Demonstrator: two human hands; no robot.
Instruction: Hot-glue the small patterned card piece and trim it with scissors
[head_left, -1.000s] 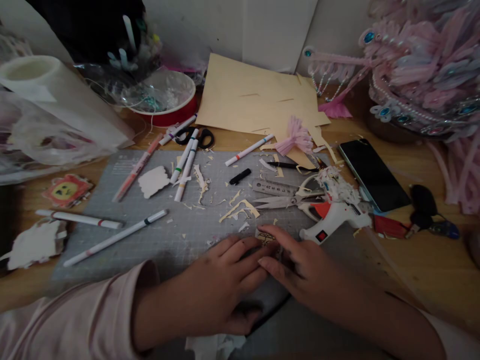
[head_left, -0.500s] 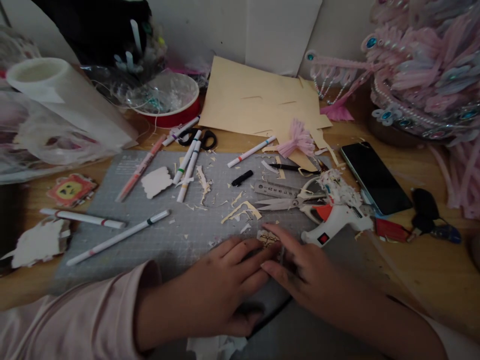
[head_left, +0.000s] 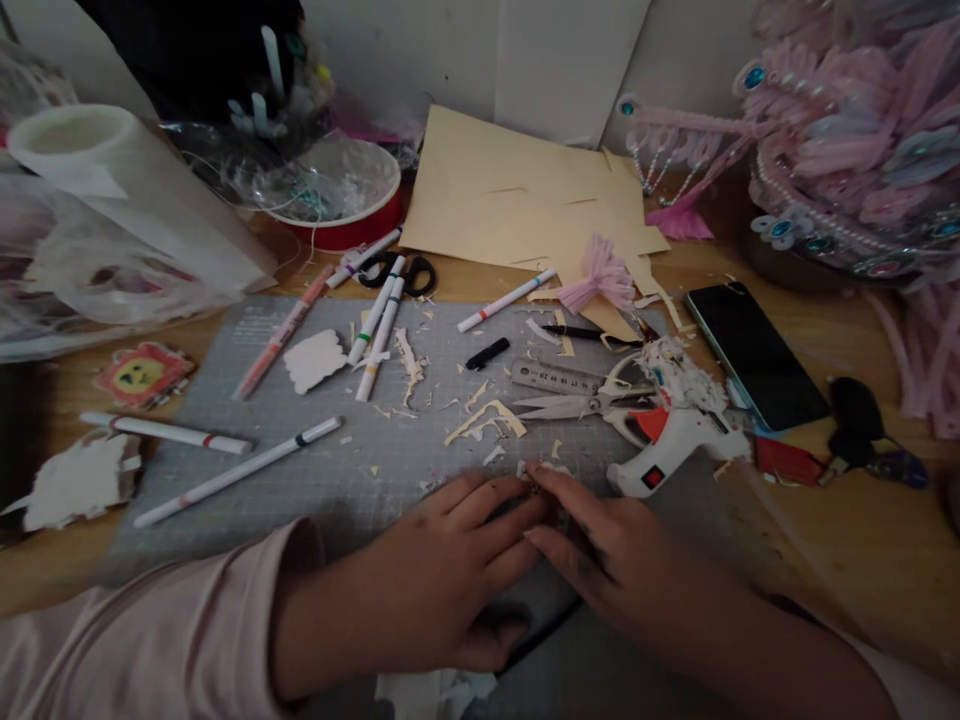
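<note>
My left hand [head_left: 457, 560] lies low over the grey cutting mat [head_left: 247, 540], its fingers bent together over a small paper piece [head_left: 553, 468] with dark lines. From the right, my right hand [head_left: 607, 545] meets it, index finger and thumb against the same piece. The fingers cover most of the piece. Beyond the hands lie cream paper scraps [head_left: 487, 420], silver scissors [head_left: 570, 405], a metal ruler [head_left: 555, 377] and a black marker cap [head_left: 487, 353]. A white glue gun [head_left: 675, 450] rests beside my right hand.
Several markers [head_left: 240, 470] lie at the left, near a coloured lion-like cutout [head_left: 142, 375]. At the back are cream card [head_left: 525, 200] and a red-sided bowl [head_left: 352, 235]. A phone [head_left: 757, 350], keys [head_left: 855, 420] and a pink beaded decoration [head_left: 862, 150] are at the right.
My right index finger has moved slightly over the small piece and covers more of it. The surroundings have shifted a little in view.
</note>
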